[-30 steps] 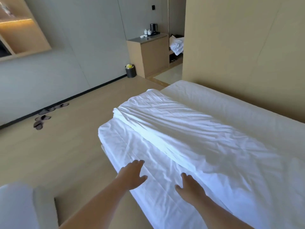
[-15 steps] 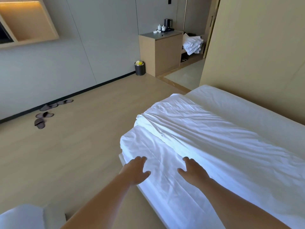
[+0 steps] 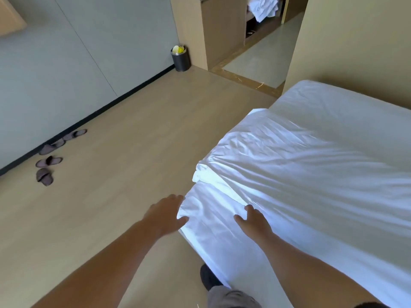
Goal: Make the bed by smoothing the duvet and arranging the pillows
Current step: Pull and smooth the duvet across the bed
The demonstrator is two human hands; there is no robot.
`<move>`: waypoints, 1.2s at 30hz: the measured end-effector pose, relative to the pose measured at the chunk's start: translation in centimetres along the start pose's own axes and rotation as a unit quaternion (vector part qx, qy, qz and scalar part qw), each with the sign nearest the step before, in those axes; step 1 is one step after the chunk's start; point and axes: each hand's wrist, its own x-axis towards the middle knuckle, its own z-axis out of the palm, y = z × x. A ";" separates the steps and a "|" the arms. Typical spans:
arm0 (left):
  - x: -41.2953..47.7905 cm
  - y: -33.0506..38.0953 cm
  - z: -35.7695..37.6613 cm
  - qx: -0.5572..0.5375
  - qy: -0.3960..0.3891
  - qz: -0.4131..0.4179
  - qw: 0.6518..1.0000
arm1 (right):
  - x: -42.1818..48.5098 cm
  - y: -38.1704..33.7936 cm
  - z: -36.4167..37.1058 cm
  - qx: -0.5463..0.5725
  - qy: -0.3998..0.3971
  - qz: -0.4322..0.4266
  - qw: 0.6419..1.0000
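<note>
The big white wrinkled duvet [image 3: 307,165] lies on the bed with the white sheet [image 3: 355,112], folded into a thick band that runs across the bed. Its folded corner sits near the corner of the bed.

The left hand [image 3: 165,213] is flat at the very corner of the bed. Its grip is apart, the fingers spread, and the thumb rests on the white cloth. The right hand [image 3: 253,221] lies flat on the sheet just beside the duvet's folded edge. Its grip is apart too, holding nothing.

On the light wooden floor [image 3: 124,141], four grey slippers [image 3: 50,158] lie near the grey wall. A small black bin with something yellow in it [image 3: 180,57] stands next to a wooden cabinet [image 3: 211,30]. A heap of white cloth [image 3: 264,6] lies on a shelf behind the cabinet.
</note>
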 end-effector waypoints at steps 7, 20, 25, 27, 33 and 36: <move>13.3 -3.5 -5.3 0.011 -0.052 0.051 0.997 | 8.2 -7.6 1.0 -0.025 0.060 -0.022 0.998; 48.2 -6.9 5.6 -0.429 -0.217 -0.086 0.872 | 28.8 -13.9 6.9 -0.133 0.260 0.065 0.954; 55.8 -6.3 11.1 -0.571 -0.372 -0.239 0.692 | 33.4 -12.3 10.9 -0.154 0.302 0.122 0.933; 56.4 -5.4 10.8 -0.624 -0.389 -0.243 0.632 | 34.0 -11.5 11.9 -0.151 0.319 0.116 0.929; 55.3 -3.8 6.6 -0.633 -0.387 -0.048 0.669 | 34.1 -11.2 12.3 -0.140 0.344 0.115 0.921; 53.3 -4.1 5.2 -0.604 -0.302 0.036 0.737 | 33.7 -11.9 11.9 -0.130 0.338 0.126 0.924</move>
